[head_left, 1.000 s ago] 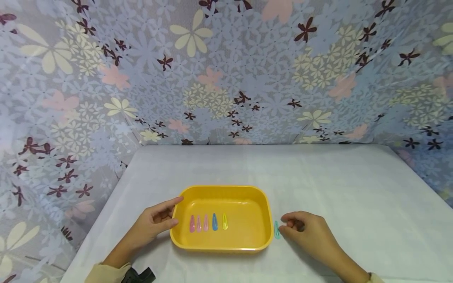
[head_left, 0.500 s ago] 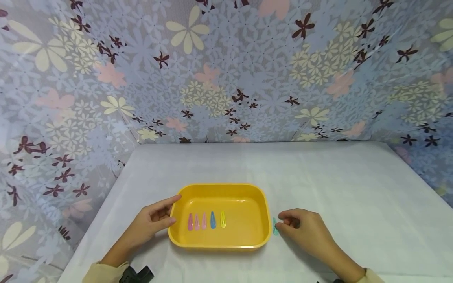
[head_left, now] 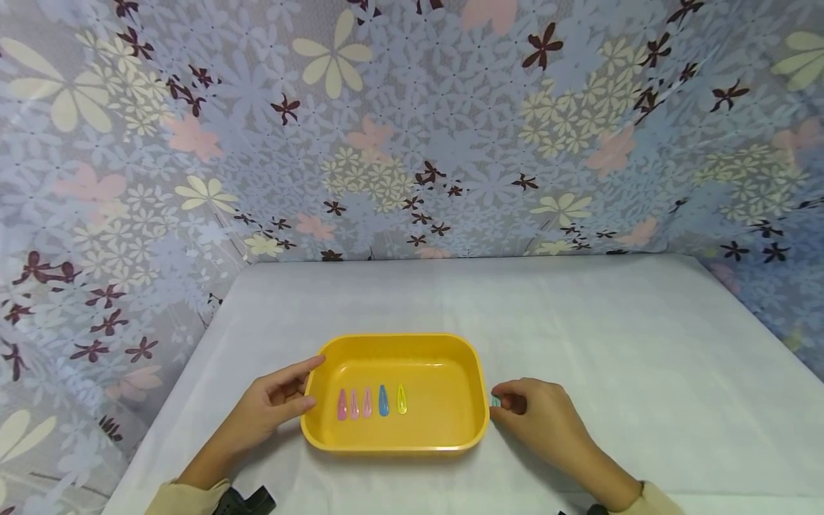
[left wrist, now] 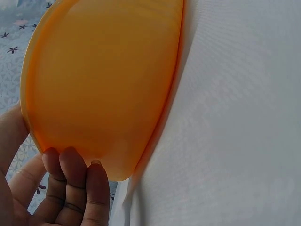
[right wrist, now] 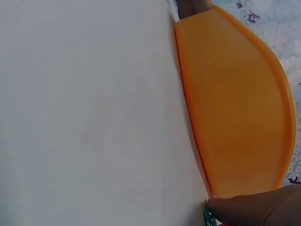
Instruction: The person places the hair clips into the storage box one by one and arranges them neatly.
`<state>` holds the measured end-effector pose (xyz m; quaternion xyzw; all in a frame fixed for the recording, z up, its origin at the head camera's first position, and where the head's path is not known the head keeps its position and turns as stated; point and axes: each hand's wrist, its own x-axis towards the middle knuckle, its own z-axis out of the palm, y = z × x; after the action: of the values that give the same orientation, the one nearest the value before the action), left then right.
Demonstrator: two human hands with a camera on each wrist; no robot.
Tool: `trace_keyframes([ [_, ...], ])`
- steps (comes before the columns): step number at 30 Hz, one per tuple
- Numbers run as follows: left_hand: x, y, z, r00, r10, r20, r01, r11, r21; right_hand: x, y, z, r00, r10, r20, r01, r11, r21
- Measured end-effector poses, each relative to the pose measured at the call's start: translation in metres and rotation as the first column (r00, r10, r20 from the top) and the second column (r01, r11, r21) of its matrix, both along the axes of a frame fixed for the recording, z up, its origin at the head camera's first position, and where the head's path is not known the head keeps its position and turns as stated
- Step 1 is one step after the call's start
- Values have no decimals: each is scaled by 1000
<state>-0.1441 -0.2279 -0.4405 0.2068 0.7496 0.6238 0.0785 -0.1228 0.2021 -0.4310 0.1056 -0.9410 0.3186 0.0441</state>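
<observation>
A yellow tray (head_left: 444,415) stands on the white-covered table. Laid in a row inside it are a darker pink hair clip (head_left: 342,405), two pale pink hair clips (head_left: 368,402), a blue hair clip (head_left: 383,400) and a yellow hair clip (head_left: 402,399). My left hand (head_left: 273,400) holds the tray's left end, index finger and thumb at the rim; the left wrist view has its other fingertips against the outer wall (left wrist: 99,127). Just outside the tray's right end, my right hand (head_left: 537,411) pinches a teal hair clip (head_left: 495,402), mostly hidden by the fingers.
White cloth (head_left: 644,357) covers the table behind and to the right of the tray. A flowered fabric (head_left: 412,143) hangs along the back and sides. Dark wrist devices (head_left: 244,501) show at the lower edge.
The right fingers have closed over the teal clip beside the tray, covering more of it. The left hand stays at the tray. The whole head view has shifted slightly.
</observation>
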Motion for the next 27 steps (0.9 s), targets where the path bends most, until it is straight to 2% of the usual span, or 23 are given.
trace_keyframes([
  [19, 0, 0, -1, 1000, 14, 16, -14, 1000, -3, -2, -2, 0, 1000, -18, -6, 18, 1000, 14],
  [27, 0, 0, -1, 1000, 12, 29, -12, 1000, 1, -3, 2, 1, 1000, 22, 17, -21, 1000, -11],
])
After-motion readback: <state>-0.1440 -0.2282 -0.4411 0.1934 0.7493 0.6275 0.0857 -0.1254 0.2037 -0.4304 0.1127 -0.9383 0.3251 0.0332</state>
